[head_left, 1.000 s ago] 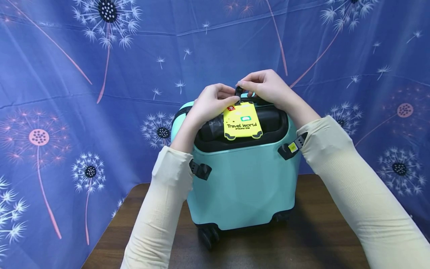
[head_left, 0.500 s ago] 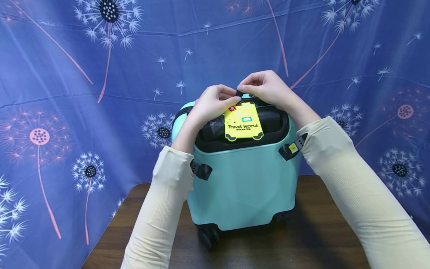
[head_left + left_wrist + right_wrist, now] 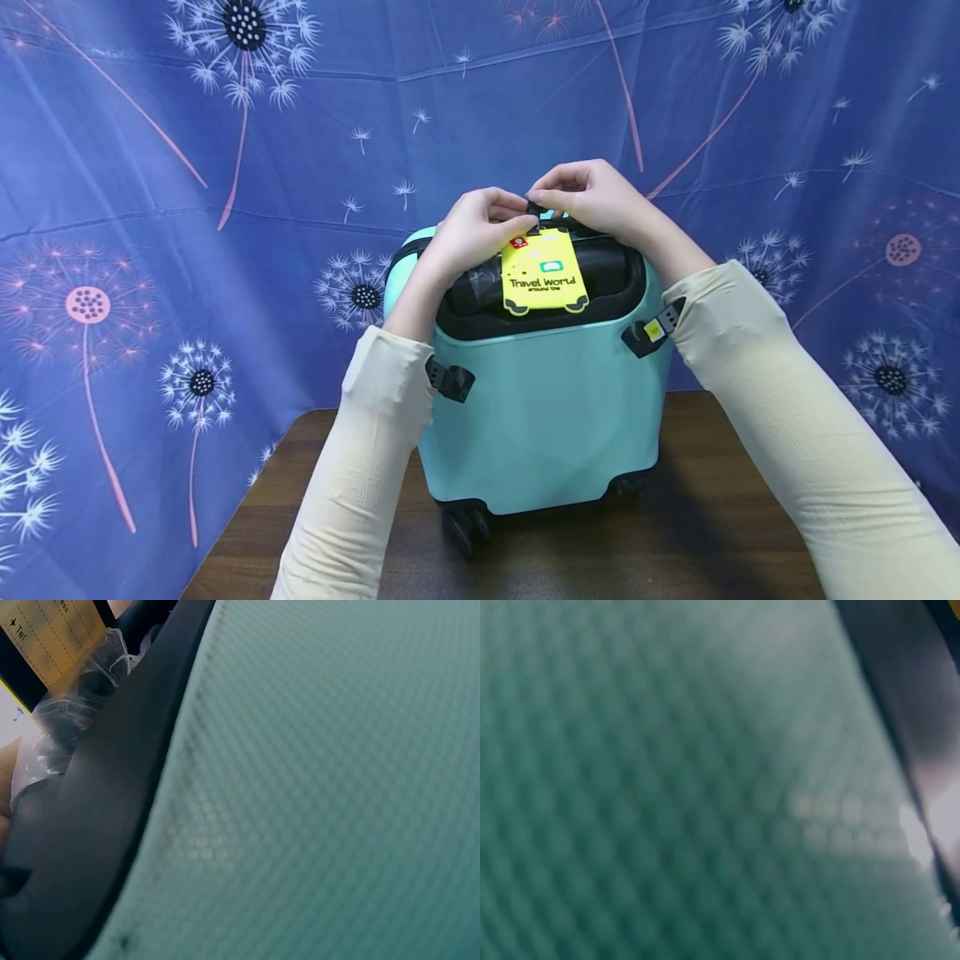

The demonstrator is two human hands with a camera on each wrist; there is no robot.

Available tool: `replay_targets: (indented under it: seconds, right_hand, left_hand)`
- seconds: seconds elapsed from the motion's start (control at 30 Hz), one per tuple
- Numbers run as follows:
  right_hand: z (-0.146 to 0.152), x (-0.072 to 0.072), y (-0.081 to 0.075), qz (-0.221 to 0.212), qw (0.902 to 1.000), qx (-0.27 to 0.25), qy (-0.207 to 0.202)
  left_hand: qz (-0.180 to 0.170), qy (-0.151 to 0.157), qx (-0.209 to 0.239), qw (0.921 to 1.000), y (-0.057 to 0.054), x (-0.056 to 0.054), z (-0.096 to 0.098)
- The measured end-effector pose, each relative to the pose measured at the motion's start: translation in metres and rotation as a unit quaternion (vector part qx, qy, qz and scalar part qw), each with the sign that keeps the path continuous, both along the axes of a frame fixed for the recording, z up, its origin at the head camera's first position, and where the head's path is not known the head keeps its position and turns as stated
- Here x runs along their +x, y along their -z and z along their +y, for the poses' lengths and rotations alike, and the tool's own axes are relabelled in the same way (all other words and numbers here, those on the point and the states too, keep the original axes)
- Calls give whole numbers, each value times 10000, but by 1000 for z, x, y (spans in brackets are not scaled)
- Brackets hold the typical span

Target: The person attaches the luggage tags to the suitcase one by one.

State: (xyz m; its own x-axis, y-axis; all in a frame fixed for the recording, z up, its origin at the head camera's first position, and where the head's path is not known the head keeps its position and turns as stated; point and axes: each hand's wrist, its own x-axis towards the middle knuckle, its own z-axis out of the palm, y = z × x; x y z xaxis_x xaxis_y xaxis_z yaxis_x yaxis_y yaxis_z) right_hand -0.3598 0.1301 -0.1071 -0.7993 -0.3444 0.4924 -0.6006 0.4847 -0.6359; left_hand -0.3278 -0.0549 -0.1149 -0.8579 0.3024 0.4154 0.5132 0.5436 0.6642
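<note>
A turquoise suitcase stands upright in the head view, with a black recessed top. Over its near top edge hangs a yellow luggage tag printed "Travel World", on a black strap. My left hand pinches the strap's lower part just above the tag. With thumb and fingertips, my right hand pinches the strap's upper end. In the left wrist view, the tag's underside shows dashed lines and "Tel". The suitcase's textured shell fills most of the right wrist view; neither hand's grip shows there.
The suitcase's black wheels rest on a dark wooden table. Clear plastic wrap covers part of the handle area. Behind hangs a blue dandelion-print cloth. A small black camera sits at the left wrist.
The right hand's fingertips have come down slightly, and less of the strap's upper end stands above the left hand. The left hand, tag and suitcase look nearly still.
</note>
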Motion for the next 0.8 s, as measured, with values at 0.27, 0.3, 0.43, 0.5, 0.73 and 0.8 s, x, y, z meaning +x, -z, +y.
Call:
replay_targets:
  seconds: [0.27,0.3,0.43,0.5,0.73,0.8]
  right_hand:
    - [0,-2,1,209,9997,71,40]
    - [0,-2,1,186,9998,41,54]
    - [0,-2,0,72,9999,-102,15]
    - [0,-2,0,53,9999,-157,-44]
    - [0,-2,1,148,9999,-63,-43]
    - [0,-2,1,184,9998,-25,5]
  left_hand:
    - [57,-23,-127,9999,0,1,0]
    - [68,-13,-94,9999,0,0,0]
    - [63,16,16,10000,-1,0,0]
    - [52,21,26,10000,-1,0,-1]
    - [91,21,-85,9999,0,0,-1]
    - [96,13,-108,9999,0,0,-1]
